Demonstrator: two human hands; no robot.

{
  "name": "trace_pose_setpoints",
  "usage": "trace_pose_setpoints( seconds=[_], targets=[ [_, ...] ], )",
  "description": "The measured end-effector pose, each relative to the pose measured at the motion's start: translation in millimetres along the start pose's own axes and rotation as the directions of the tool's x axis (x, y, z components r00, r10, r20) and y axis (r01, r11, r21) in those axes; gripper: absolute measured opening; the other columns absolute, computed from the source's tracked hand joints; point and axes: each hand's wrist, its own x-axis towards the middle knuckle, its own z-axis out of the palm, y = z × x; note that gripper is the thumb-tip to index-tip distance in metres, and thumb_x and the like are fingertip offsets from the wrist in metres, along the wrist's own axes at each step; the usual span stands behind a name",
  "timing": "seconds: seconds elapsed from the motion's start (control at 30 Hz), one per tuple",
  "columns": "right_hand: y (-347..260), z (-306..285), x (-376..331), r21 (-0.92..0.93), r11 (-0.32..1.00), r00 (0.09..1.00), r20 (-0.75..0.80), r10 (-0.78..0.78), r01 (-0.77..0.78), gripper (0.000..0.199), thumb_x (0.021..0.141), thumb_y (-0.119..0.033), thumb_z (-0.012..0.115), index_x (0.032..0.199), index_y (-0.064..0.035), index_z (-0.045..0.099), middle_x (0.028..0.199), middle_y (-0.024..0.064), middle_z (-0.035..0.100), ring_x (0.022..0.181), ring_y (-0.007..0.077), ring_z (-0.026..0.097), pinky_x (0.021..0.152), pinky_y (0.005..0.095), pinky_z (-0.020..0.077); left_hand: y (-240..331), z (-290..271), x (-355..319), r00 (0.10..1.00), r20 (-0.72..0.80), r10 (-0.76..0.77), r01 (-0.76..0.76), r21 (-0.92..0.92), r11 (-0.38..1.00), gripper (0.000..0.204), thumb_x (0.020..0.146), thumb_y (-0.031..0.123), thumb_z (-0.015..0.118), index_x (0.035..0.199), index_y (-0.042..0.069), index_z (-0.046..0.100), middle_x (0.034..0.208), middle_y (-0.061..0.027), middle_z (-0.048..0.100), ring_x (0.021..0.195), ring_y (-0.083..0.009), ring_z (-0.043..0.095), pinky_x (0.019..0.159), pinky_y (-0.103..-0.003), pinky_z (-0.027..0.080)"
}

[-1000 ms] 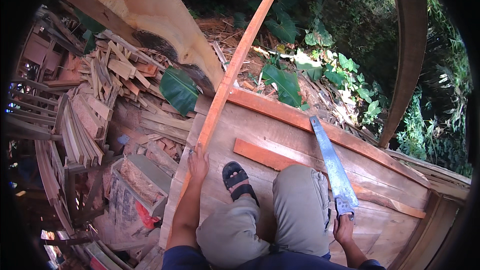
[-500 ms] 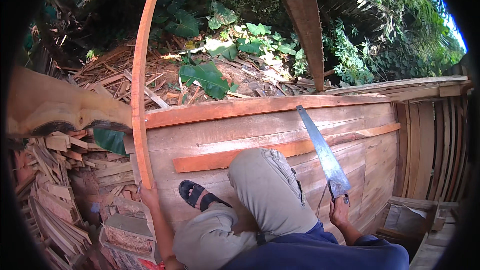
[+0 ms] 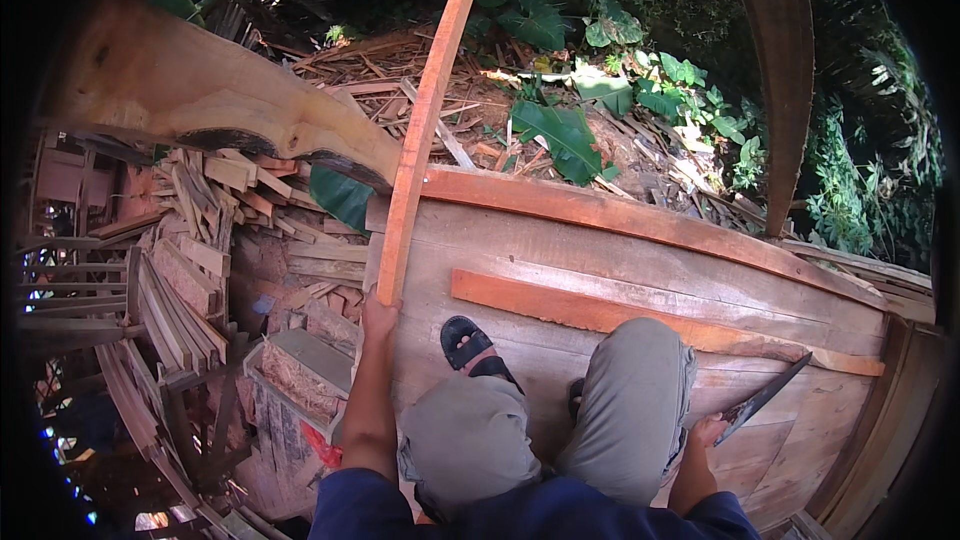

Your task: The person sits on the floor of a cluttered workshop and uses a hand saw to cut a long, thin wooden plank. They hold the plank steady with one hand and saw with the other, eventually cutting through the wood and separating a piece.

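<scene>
My left hand (image 3: 380, 314) is closed round the near end of a long, narrow wooden batten (image 3: 428, 125), which slants up and away past the platform's far edge. In my right hand (image 3: 706, 430) is a handsaw (image 3: 764, 398), gripped by its handle. Its dark blade points away to the right, over the plank platform (image 3: 500, 240). A reddish board (image 3: 570, 308) lies loose on the platform in front of my knees, and the saw's tip appears close to its right part. My left foot wears a black sandal (image 3: 465, 342).
Another reddish board (image 3: 610, 212) runs along the platform's far edge. A thick, rough-edged slab (image 3: 220, 90) juts in from the left. Scrap wood (image 3: 190, 280) is piled below the platform at left. An upright timber (image 3: 785, 70) stands beyond, before green plants.
My view has swung left. The saw has come down and turned, its blade now showing dark and foreshortened, and my knees have shifted apart. My left hand keeps its hold on the batten.
</scene>
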Motion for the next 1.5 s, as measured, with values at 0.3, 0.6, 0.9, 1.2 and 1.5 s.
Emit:
trace_pose_setpoints(
  seconds=[0.3, 0.6, 0.9, 1.2, 1.5],
  targets=[
    [-61, -4, 51, -0.247, 0.891, 0.836, 0.504, -0.218, 0.381, 0.039, 0.085, -0.021, 0.054, 0.106, 0.0117, 0.056, 0.105, 0.0347, 0.058, 0.099, 0.0465, 0.059, 0.089, 0.0509, 0.0459, -3, 5, -10, 0.999, -0.009, -0.032, 0.032, -0.030, 0.999, 0.043, 0.070, 0.017, 0.071, 0.111, 0.008, 0.064, 0.098, -0.0207, 0.068, 0.094, -0.0363, 0.066, 0.082, -0.042, 0.051],
    [-392, -35, 0, 0.483, 0.228, 0.123, 0.240, -0.963, 0.845, 0.031, 0.096, -0.024, 0.056, 0.107, 0.0049, 0.057, 0.093, 0.0115, 0.059, 0.085, 0.0220, 0.055, 0.077, 0.0356, 0.0460, 39, -12, -43, 1.000, 0.009, -0.012, 0.012, 0.041, 0.999, 0.044, 0.070, 0.018, 0.067, 0.112, 0.003, 0.062, 0.094, -0.0243, 0.067, 0.092, -0.0398, 0.065, 0.083, -0.049, 0.050],
    [-695, -1, -262, 0.785, 0.574, -0.072, 0.602, -0.795, 0.231, 0.080, 0.092, -0.053, 0.054, 0.149, -0.0040, 0.025, 0.147, 0.0264, 0.033, 0.133, 0.0348, 0.040, 0.108, 0.0464, 0.0335, 37, -24, -59, 0.991, 0.059, 0.123, -0.126, 0.053, 0.991, 0.040, 0.066, 0.008, 0.063, 0.105, 0.000, 0.061, 0.085, -0.0228, 0.067, 0.084, -0.0397, 0.066, 0.076, -0.050, 0.051],
    [-731, 79, -199, 0.730, 0.681, 0.088, 0.684, -0.724, -0.066, 0.023, 0.086, -0.032, 0.067, 0.094, -0.0116, 0.061, 0.080, 0.0013, 0.063, 0.074, 0.0191, 0.064, 0.069, 0.0377, 0.0528, 94, -1, -53, 0.940, 0.204, 0.272, -0.274, -0.020, 0.961, 0.036, 0.067, 0.001, 0.060, 0.103, -0.003, 0.060, 0.084, -0.0238, 0.067, 0.083, -0.0382, 0.067, 0.078, -0.047, 0.051],
    [-644, -41, -266, 0.631, 0.705, -0.022, 0.740, -0.672, -0.324, 0.036, 0.085, -0.045, 0.066, 0.104, -0.0144, 0.060, 0.098, 0.0065, 0.063, 0.093, 0.0226, 0.060, 0.085, 0.0409, 0.0488, 52, -67, -45, 0.920, 0.287, 0.266, -0.306, 0.104, 0.946, 0.050, 0.069, 0.015, 0.066, 0.119, 0.009, 0.059, 0.093, -0.0213, 0.067, 0.090, -0.0383, 0.064, 0.080, -0.048, 0.050]
  ],
)
